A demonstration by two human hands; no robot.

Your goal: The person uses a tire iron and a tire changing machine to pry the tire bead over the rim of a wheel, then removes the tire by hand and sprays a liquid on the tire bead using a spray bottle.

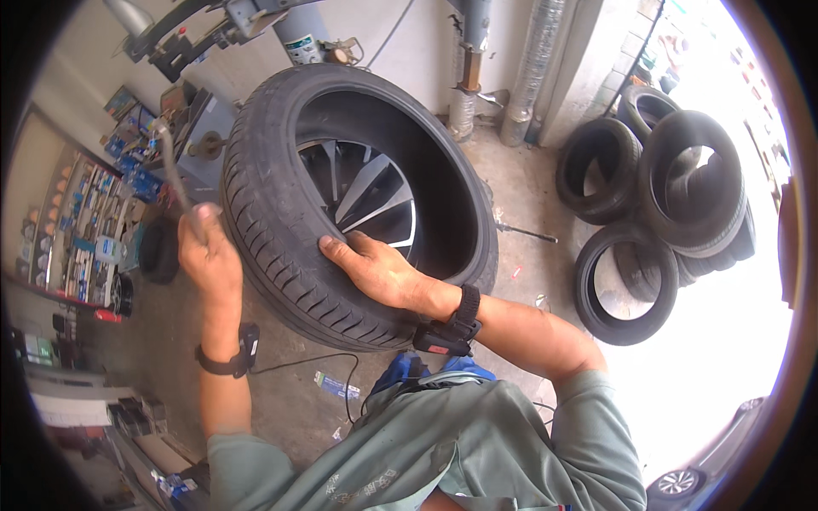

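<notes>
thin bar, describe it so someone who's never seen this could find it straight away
Start at the big tyre in the middle of the picture. Just left of it is the left hand, and the bar sticks up from that fist, in front of a grey machine. Unlike the bulky machine, it is slim, and it alone is held in that hand.

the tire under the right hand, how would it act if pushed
The tire is probably heavy, with a spoked wheel inside. Its thick sidewall looks firm, perhaps slightly springy. Its round outline suggests it might roll if stood upright.
</notes>
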